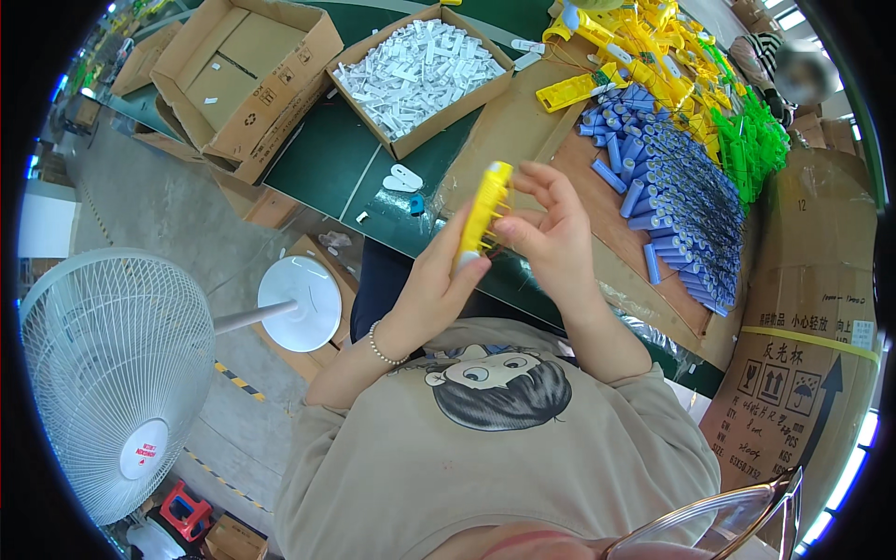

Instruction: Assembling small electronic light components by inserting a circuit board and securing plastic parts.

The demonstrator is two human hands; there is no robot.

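Observation:
My left hand [434, 280] grips a long yellow plastic part [485, 213] by its lower end, holding it upright in front of my chest above the table edge. A white piece shows at the part's lower end by my thumb. My right hand [549, 229] touches the part's right side with its fingertips, fingers curled, where thin wires stick out. A beaded bracelet sits on my left wrist.
Blue cylinders [667, 201] lie in rows on a cardboard sheet, with yellow parts [644, 56] and green parts [751, 140] beyond. A cardboard box of white parts [415, 75], an empty box [247, 79], a white fan [112, 373] at left, a large carton [803, 355] at right.

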